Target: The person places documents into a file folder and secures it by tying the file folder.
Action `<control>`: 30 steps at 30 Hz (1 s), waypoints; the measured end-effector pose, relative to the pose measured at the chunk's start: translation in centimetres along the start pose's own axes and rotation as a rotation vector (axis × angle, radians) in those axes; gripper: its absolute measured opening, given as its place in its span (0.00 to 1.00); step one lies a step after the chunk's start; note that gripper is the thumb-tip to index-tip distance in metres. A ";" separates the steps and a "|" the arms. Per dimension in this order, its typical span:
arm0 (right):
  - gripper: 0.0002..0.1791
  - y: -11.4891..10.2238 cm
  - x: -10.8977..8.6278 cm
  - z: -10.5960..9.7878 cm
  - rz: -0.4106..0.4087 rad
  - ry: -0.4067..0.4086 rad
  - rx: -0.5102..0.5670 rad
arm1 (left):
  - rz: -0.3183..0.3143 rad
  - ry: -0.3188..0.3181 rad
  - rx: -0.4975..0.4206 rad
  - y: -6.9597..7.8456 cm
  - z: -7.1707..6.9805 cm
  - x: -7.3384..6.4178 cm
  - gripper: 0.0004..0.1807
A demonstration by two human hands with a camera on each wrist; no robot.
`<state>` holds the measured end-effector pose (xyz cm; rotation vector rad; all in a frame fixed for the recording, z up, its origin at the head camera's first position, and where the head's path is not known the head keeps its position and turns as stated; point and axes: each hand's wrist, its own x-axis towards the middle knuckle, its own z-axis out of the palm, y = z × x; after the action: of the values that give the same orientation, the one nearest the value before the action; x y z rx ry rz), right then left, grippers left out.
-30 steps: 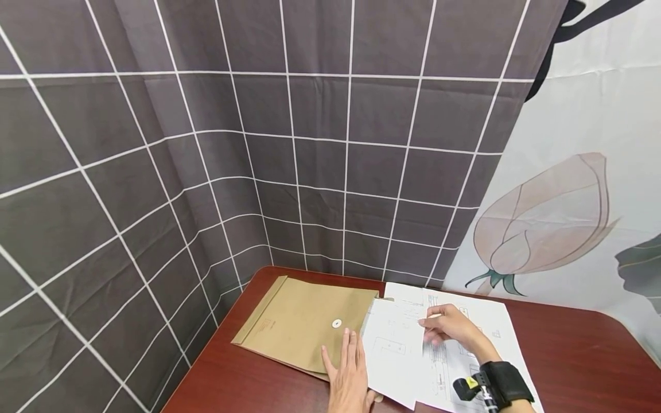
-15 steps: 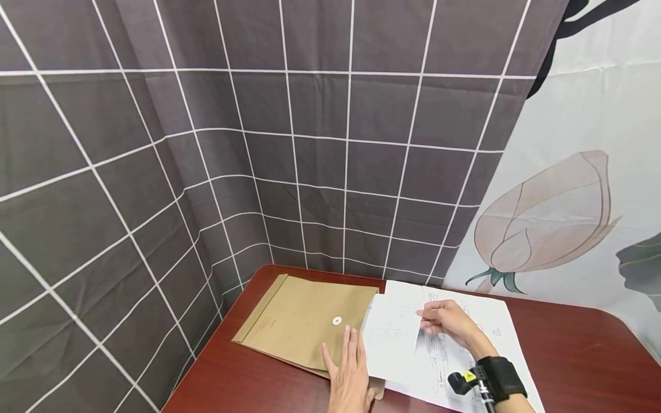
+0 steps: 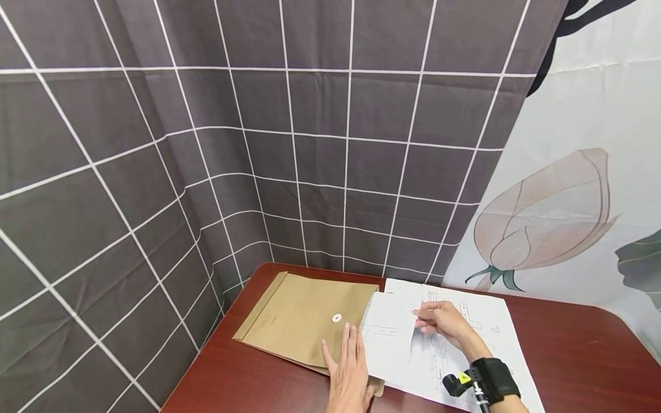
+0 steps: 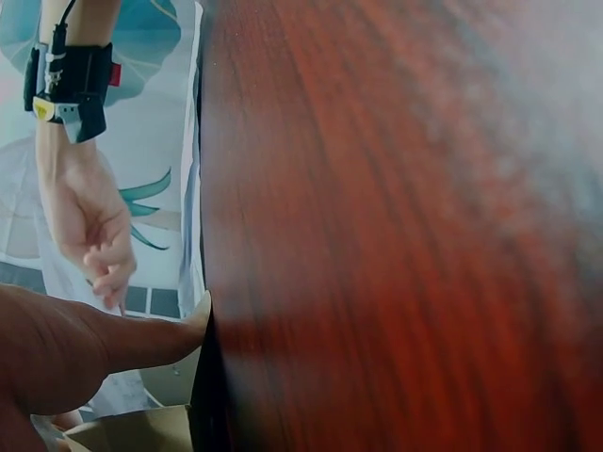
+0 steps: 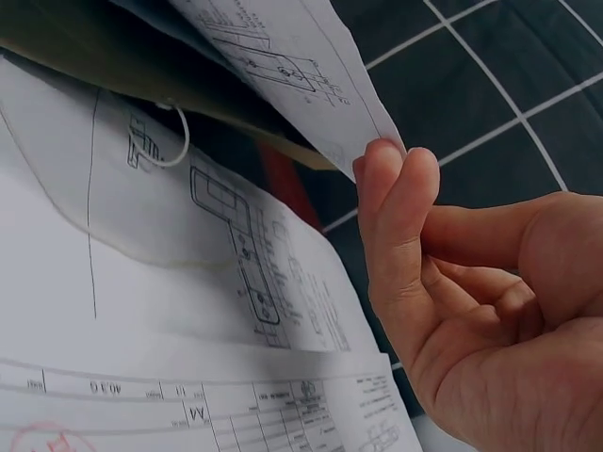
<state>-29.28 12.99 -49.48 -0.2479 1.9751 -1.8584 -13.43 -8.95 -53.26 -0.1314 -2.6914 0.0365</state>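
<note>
A brown paper envelope [image 3: 310, 321] with a white button disc lies on the table. My left hand [image 3: 348, 367] rests on its right part with fingers straight and spread; the thumb reaches the mouth's edge, as the left wrist view shows. A white printed sheet [image 3: 384, 335] stands partly inside the envelope mouth, its left end hidden. My right hand [image 3: 446, 324] pinches the sheet's right edge between thumb and fingertips, clearest in the right wrist view, where the sheet [image 5: 297, 61] slants upward. Below this hand lie other sheets with line drawings [image 3: 480, 344].
The dark red table [image 3: 573, 344] extends to the right and along the front. A grey gridded curtain [image 3: 320, 160] hangs behind and at the left; a white cloth with a flower print [image 3: 542, 218] hangs at the right. A thin pale string [image 5: 179, 141] dangles near the envelope.
My right hand has shifted slightly left with the sheet, and less of the sheet shows outside the envelope. The left hand stays in nearly the same place.
</note>
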 end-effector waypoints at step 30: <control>0.08 -0.4 1.8 2.7 -0.005 0.064 -0.075 | 0.008 0.035 -0.034 -0.1 0.3 0.0 0.68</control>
<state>-29.83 9.79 -49.44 -0.2177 2.0915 -1.8183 -13.56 -9.06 -53.52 -0.1512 -2.6576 -0.0086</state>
